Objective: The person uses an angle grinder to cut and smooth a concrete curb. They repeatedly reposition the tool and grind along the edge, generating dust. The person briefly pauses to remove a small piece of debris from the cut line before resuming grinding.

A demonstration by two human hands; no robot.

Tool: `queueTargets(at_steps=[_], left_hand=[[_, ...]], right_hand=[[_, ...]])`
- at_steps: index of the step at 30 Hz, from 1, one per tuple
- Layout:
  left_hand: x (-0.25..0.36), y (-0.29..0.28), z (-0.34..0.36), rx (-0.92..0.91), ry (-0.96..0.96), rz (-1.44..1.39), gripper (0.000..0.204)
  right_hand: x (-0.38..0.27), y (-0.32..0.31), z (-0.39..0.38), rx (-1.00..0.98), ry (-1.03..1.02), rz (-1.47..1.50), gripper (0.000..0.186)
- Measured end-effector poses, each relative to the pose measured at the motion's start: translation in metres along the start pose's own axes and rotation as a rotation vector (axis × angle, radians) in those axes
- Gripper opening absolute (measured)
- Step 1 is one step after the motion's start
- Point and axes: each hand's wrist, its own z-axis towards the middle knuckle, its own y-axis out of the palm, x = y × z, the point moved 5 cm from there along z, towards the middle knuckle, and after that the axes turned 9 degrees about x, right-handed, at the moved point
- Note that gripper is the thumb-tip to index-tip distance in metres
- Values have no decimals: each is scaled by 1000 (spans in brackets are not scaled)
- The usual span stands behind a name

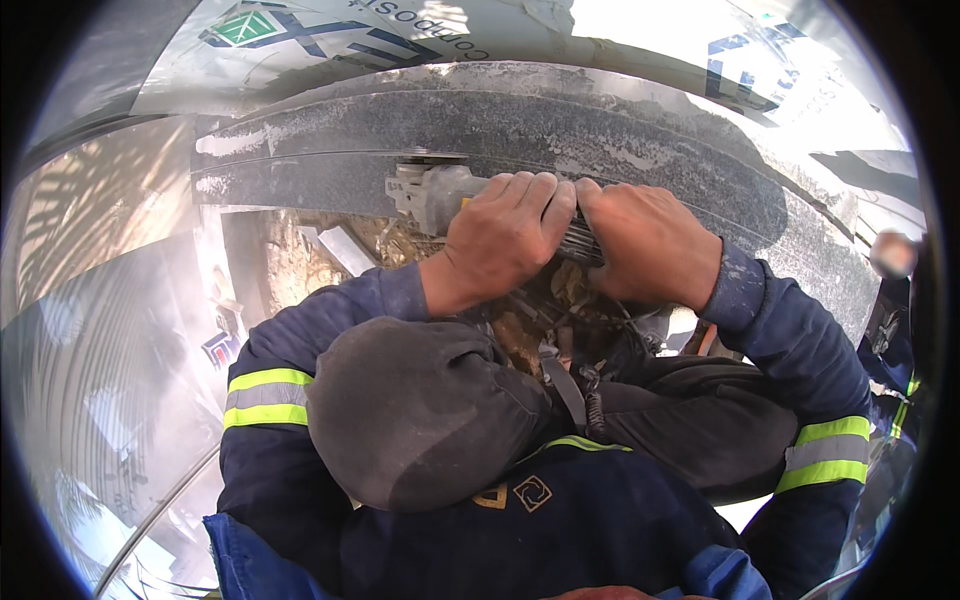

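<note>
Both my hands are closed around a dusty angle grinder (432, 198). My left hand (508, 235) grips its body just behind the gear head. Beside it, my right hand (650, 240) wraps the rear part, close against the left. The thin disc (430, 156) shows edge-on at the grinder's far side. It meets a long grey panel (330, 115) along a thin straight line; how deep it sits cannot be made out. White dust covers parts of the panel, my fingers and the tool. My palms hide most of the grinder's body.
My bent knee (420, 420) rises close below the left wrist. Rubble (300, 260) and scraps lie under the panel. Printed sheeting (560, 40) stands behind it. A striped metal sheet (120, 330) is at left. Another person's dark sleeve (890, 390) shows at the right edge.
</note>
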Motion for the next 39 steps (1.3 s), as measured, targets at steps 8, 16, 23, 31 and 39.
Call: queueTargets(at_steps=[8,16,23,31,39], left_hand=[[-14,8,-14,-64,-50,-22,43],[6,0,4,11,3,-23,35],[-3,9,-4,-40,-23,-39,41],[0,3,-2,-8,13,-11,34],[4,9,10,-16,41,-9,33]], right_hand=[[3,16,18,70,-71,46,42],[1,-3,-8,-4,10,8,44],[8,8,2,48,-55,14,42],[5,7,0,10,-33,10,46],[11,0,-8,16,-21,40,53]])
